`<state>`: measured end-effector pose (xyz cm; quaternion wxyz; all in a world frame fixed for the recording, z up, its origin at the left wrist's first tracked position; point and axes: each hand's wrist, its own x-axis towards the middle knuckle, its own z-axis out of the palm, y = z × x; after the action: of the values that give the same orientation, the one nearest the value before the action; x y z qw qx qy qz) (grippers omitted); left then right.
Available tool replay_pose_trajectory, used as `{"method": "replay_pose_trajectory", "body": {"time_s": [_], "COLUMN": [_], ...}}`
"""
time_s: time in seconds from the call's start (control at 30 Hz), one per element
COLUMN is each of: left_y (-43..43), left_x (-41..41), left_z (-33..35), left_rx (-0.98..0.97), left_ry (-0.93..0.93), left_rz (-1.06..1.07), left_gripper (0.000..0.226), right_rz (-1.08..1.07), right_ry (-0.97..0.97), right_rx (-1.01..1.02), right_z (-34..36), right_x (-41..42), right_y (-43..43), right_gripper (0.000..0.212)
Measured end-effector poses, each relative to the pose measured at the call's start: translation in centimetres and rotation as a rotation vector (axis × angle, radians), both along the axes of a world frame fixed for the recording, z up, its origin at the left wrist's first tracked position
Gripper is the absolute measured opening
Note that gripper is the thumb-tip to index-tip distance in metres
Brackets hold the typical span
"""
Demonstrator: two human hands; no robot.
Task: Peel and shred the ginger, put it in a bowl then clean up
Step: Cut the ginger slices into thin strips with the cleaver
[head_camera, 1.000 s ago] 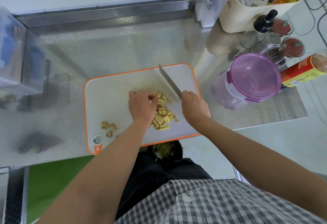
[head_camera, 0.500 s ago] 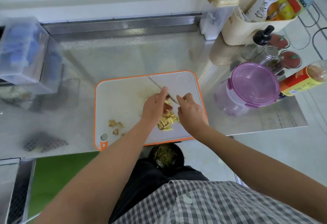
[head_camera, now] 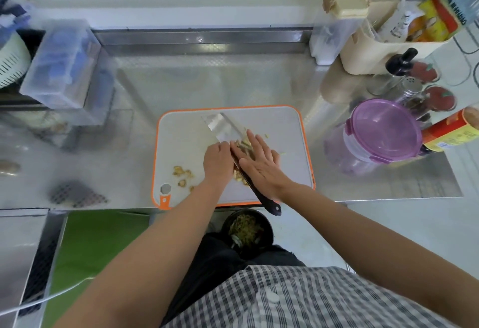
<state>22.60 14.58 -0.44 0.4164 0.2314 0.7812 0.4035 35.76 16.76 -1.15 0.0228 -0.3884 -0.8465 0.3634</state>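
Ginger shreds (head_camera: 245, 145) lying mid cutting board (head_camera: 285, 125), partly hiding under right hand (head_camera: 260, 165), fingers straight and spread. Left hand (head_camera: 217, 164) curling against knife (head_camera: 224, 128) blade; I am not seeing whether it grips. Am judging risks: palm sliding onto edge, shreds scattering off near edge.

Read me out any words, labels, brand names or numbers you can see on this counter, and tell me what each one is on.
No text here is clear enough to quote.
Yellow and red packet in the cream caddy: white letters on a blue patch, too blurred to read.
Red and yellow canister: label print, too small to read.
White pouch in the caddy: dark marks, too blurred to read.
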Motion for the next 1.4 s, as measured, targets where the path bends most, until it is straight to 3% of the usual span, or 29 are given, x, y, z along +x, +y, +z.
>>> {"method": "replay_pose_trajectory", "body": {"time_s": [0.17, 0.33, 0.43, 0.57, 0.7, 0.8, 0.9, 0.97, 1.1, 1.2, 1.4], "left_y": [-1.6, -2.0, -2.1, -2.1, -2.2, -2.0, -1.4, -0.7, 0.7, 0.9, -1.2], "left_x": [-0.8, -1.0, -1.1, -1.6, -1.6, -1.6, -1.7, -1.4, -0.2, 1.8, 4.1], "left_z": [-0.2, -0.1, -0.1, -0.3, -0.3, -0.1, 0.1, 0.3, 0.7, 1.7, -0.7], "left_rx": [-0.031, -0.012, 0.006, 0.004, 0.007, 0.01, 0.015, 0.054, 0.178, 0.264, 0.333], "left_ry": [0.016, 0.079, 0.13, 0.152, 0.174, 0.224, 0.318, 0.327, 0.268, 0.253, 0.807], "left_rz": [-0.007, -0.019, 0.003, -0.013, -0.02, -0.033, -0.007, -0.015, -0.118, -0.214, -0.499], "left_gripper": [0.042, 0.039, 0.041, 0.04, 0.042, 0.041, 0.037, 0.038, 0.04, 0.029, 0.048], "right_rz": [-0.168, -0.027, -0.177, -0.083, -0.264, -0.198, -0.112, -0.118, -0.3, -0.538, -0.798], "right_ry": [-0.2, -0.077, -0.122, -0.118, -0.14, 0.013, -0.014, -0.026, 0.143, 0.249, 0.584], "right_rx": [-0.058, -0.007, -0.028, 0.017, 0.039, 0.121, 0.1, 0.066, 0.025, -0.173, -0.559], "right_z": [-1.3, -0.7, -0.7, -0.6, -0.2, 1.3, 1.8, 1.8, 2.3, 2.5, 3.0], "right_x": [-0.1, -1.0, -0.8, -0.8, -0.7, -0.6, -0.3, 0.1, 0.7, 1.2, 3.4], "right_y": [0.4, -0.8, -0.5, -0.6, -0.3, -1.0, -1.3, -1.5, -1.2, -1.1, -0.6], "right_gripper": [0.05, 0.054, 0.052, 0.055, 0.055, 0.072, 0.092, 0.083, 0.033, 0.02, 0.016]}}
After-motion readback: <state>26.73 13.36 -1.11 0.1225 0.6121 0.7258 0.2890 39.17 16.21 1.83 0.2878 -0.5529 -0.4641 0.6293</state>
